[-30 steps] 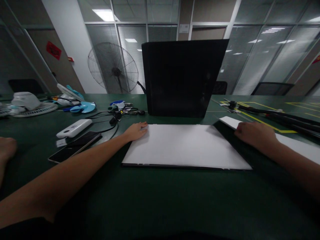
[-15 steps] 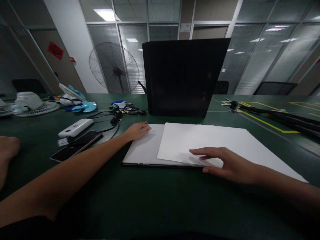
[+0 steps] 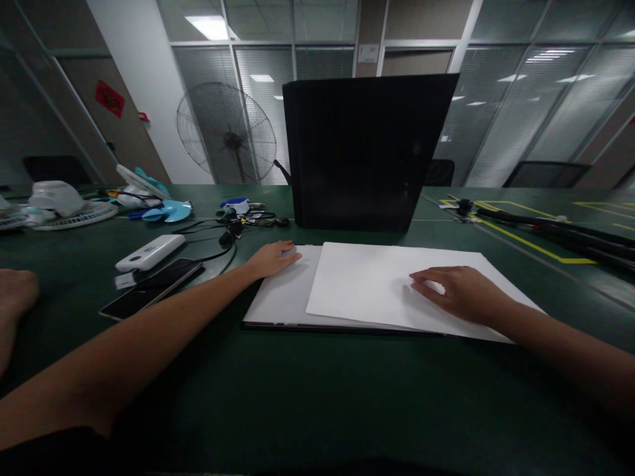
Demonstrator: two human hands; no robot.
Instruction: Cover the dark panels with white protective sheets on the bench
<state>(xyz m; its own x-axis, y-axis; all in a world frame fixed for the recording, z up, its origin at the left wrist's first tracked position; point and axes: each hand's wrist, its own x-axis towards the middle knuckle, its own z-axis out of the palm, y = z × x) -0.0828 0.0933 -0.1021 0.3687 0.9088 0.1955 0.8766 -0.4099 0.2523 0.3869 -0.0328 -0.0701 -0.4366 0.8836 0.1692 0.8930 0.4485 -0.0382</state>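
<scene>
My left hand [image 3: 272, 259] rests open with its fingers stretched over the far left corner of a flat pale board or pad [image 3: 275, 297] with a thin black edge. A white sheet [image 3: 362, 281] lies over most of that pad, shifted to the right, so a strip of the pad shows on the left. Over the sheet's right half is my right hand [image 3: 461, 291], its thumb and forefinger curved with tips close together. I see nothing between them, and a shadow falls below. My right forearm hides part of the sheet's near right edge.
A large black panel [image 3: 367, 152] stands behind the pad. On the left lie a phone [image 3: 153, 287], a white power bank [image 3: 151, 252], cables and fan parts [image 3: 169, 211]. Another person's hand [image 3: 17, 291] shows at the left edge. Black poles or cables [image 3: 570, 231] lie on the right.
My right hand has moved up and right from the sheet's near edge, its fingers drawing together. The sheet has shifted slightly left, its right end now reaching less far. My left hand is still.
</scene>
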